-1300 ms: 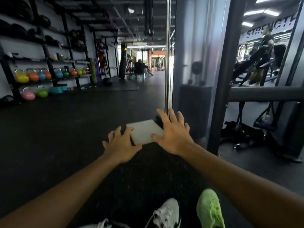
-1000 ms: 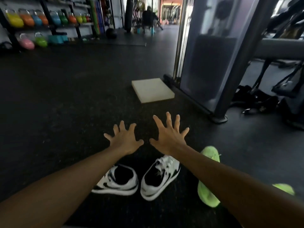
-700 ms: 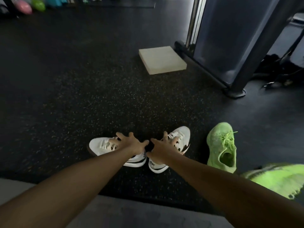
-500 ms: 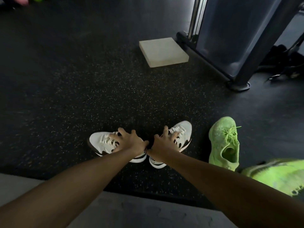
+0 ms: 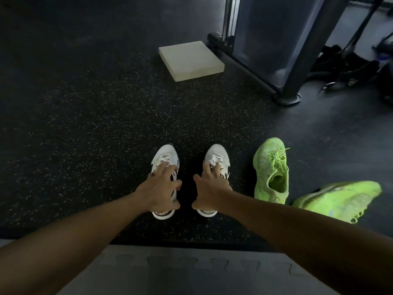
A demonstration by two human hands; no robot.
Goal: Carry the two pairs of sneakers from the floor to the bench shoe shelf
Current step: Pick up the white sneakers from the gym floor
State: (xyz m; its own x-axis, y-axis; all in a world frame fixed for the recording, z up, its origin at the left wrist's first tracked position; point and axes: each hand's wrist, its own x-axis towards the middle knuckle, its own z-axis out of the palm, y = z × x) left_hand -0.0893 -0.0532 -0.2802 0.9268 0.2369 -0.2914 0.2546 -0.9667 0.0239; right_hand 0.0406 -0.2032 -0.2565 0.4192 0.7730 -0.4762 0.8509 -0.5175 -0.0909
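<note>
both white sneakers (image 5: 165, 160) now point straight ahead, hands (image 5: 158, 191) gripping them

Speckled floor (image 5: 85, 116) lies open from 9 to 12 o'clock of the white sneakers (image 5: 164, 167). A narrow gap separates the white pair. At 3 o'clock, just beside: upright green sneaker (image 5: 271, 171); second green sneaker (image 5: 338, 201) tipped at 4. Pale foam block (image 5: 190, 60) at 12, well apart. Machine post base (image 5: 287, 96) at 1–2 o'clock.
</note>
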